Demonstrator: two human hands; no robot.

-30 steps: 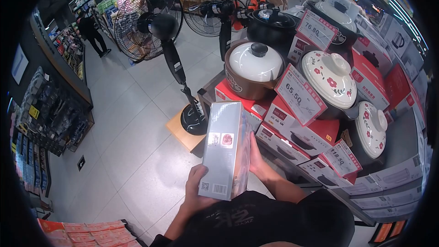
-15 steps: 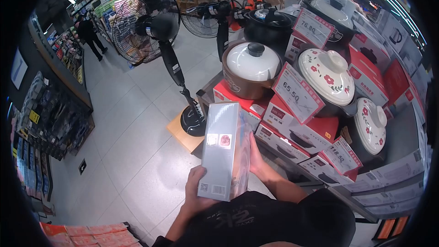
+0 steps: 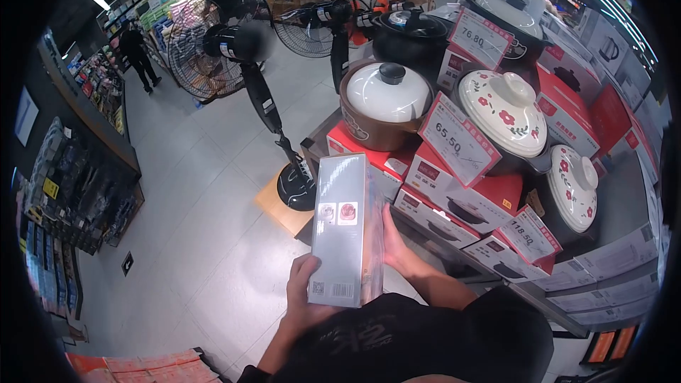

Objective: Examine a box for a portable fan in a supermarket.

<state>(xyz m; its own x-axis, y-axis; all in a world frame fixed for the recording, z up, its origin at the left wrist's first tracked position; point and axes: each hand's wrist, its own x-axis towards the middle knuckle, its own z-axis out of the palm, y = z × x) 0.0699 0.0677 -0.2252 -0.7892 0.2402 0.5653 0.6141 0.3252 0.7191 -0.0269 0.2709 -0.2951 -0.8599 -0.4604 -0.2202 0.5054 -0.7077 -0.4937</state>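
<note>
A tall cardboard box (image 3: pixel 339 241) stands upright in front of my chest, its grey narrow side facing me, with two small pictures, a QR code and a barcode on it. My left hand (image 3: pixel 303 289) grips its lower left edge, fingers bent round the side. On the opposite face lies my right hand (image 3: pixel 394 241), thumb up and palm against the box; part of that hand is hidden behind it. Just beyond the box are a brown pot with a white lid (image 3: pixel 389 103) and the red boxes (image 3: pixel 454 206) under the display.
Floral-lidded pots (image 3: pixel 502 113) and price signs (image 3: pixel 461 138) fill the right-hand display. A black pedestal fan (image 3: pixel 262 99) rises from a wooden base (image 3: pixel 279 206) ahead. Packed shelves (image 3: pixel 67 191) line the left. A person in dark clothes (image 3: pixel 135 53) stands in the far aisle.
The box stays held between both hands and has turned slightly, with its top shifted a little left and up. The whole view has shifted slightly.
</note>
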